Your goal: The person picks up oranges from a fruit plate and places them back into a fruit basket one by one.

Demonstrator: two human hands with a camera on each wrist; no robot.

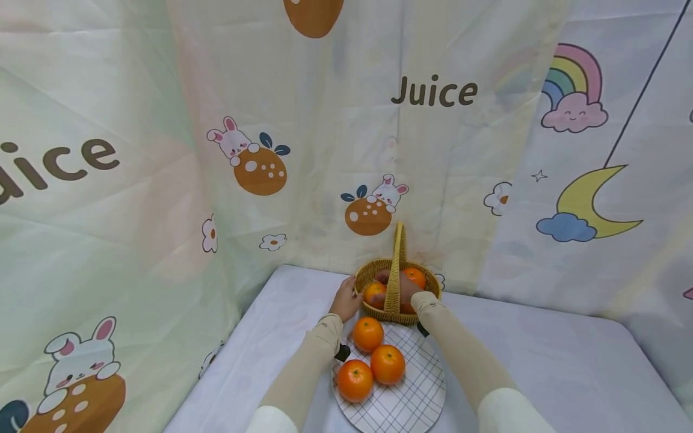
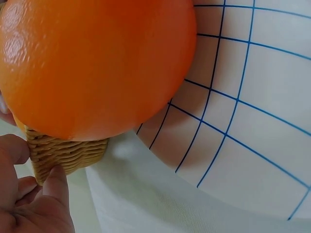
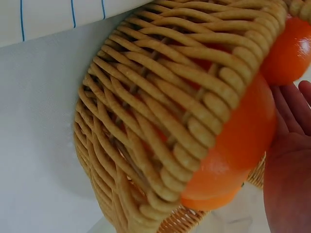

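Oranges (image 1: 414,276) are held in a woven basket (image 1: 383,316), which is set at the far side of the counter (image 1: 514,355), just beyond a round plate (image 1: 419,385). The basket is gripped at its left side by the left hand (image 1: 346,299), its fingers clamped on the rim and wall. The right hand (image 1: 403,287) is placed inside the basket, partly hidden by the upright handle (image 1: 399,258), its palm close beside the fruit; whether its fingers are clamped on an orange cannot be told. Three more oranges (image 1: 388,364) are grouped on the left part of the plate, which is marked with crossing dark lines. Both arms are covered by beige sleeves (image 1: 471,355). Behind the counter, pale cloth (image 1: 335,120) is hung, printed with rabbits, a rainbow, a moon and the word "Juice".
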